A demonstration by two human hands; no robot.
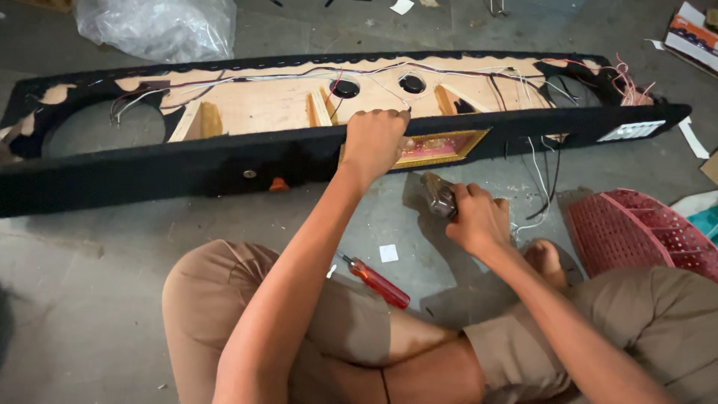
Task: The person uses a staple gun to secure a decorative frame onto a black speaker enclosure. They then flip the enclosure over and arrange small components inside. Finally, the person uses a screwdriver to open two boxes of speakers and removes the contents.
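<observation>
Left hand: fingers curled over front rim of long black-felted plywood enclosure, beside gilt-edged cutout | Right hand: closed around small metallic tool, possibly a hammer | Red-handled screwdriver on bare concrete floor between knees | Perforated red basket crowds right.
</observation>
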